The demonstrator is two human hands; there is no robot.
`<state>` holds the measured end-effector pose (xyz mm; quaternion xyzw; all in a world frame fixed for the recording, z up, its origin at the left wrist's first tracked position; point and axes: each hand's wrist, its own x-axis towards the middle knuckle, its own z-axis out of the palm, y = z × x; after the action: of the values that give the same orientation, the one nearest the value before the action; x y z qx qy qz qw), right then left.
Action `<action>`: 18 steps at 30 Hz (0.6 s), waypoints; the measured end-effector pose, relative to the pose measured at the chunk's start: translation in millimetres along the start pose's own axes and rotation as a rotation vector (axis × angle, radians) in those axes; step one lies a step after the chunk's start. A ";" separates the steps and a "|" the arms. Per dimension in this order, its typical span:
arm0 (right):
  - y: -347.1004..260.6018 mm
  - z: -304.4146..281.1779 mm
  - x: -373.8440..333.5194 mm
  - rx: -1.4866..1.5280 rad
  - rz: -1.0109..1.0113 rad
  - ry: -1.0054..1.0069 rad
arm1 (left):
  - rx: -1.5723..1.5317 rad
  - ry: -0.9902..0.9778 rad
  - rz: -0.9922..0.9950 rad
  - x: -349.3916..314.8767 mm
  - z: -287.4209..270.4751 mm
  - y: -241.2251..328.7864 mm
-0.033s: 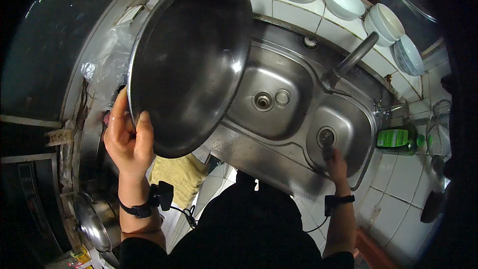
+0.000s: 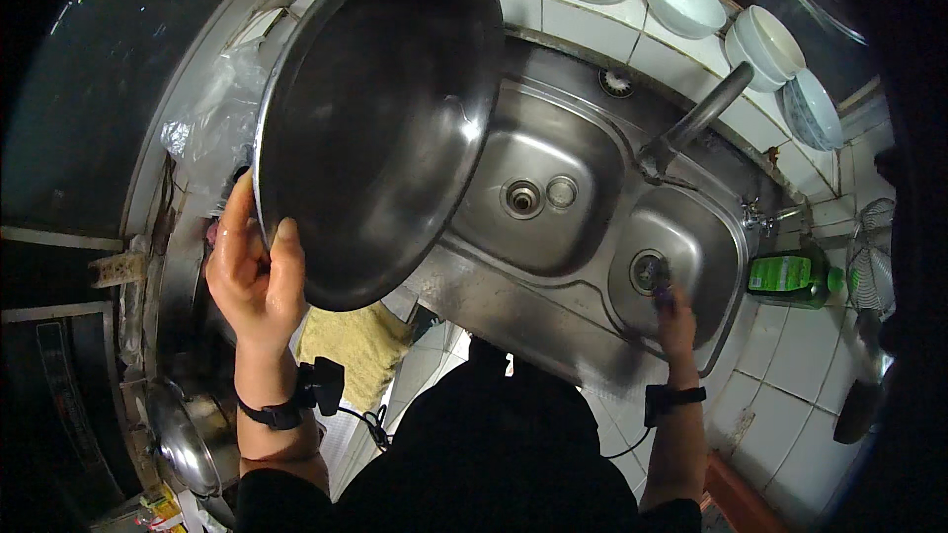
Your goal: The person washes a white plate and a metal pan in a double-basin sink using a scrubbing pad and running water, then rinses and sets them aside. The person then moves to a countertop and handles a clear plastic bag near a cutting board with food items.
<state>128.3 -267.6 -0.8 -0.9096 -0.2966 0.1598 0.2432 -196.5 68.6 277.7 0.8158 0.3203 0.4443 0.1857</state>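
My left hand grips the near-left rim of a large, dark metal basin, thumb inside and fingers outside. The basin is tilted and held up, partly covering the left sink bowl. Over the smaller right sink bowl, my right hand is closed round a small dark thing beside the drain. Blur and low light hide what kind of thing it is.
A bent faucet rises behind the bowls. White bowls line the tiled ledge. At the right stands a green bottle. A plastic bag, yellow cloth and metal pot are on the left.
My right hand and the dark thing in it have shifted slightly right, uncovering more of the drain. My left hand keeps its hold on the basin, almost still.
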 end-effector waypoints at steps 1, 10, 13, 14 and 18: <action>-1.1 -1.1 3.6 0.020 -0.042 0.063 | -0.001 -0.006 -0.002 0.2 0.8 1.1; 6.0 0.3 3.8 -0.032 -0.031 -0.152 | 0.009 0.030 -0.040 -2.5 6.7 1.6; 9.8 -0.4 9.3 0.043 -0.134 0.095 | 0.023 -0.013 -0.063 -3.8 3.6 0.0; 8.3 0.3 6.6 0.023 -0.175 0.136 | 0.022 -0.007 -0.072 -4.5 3.3 -0.6; 0.0 -5.9 5.1 -0.237 0.070 -0.583 | 0.042 0.023 -0.065 -6.8 3.7 -1.9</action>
<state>134.8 -266.5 3.3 -0.8571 -0.3388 0.3864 0.0345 -196.8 65.3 270.5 0.8036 0.3580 0.4404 0.1790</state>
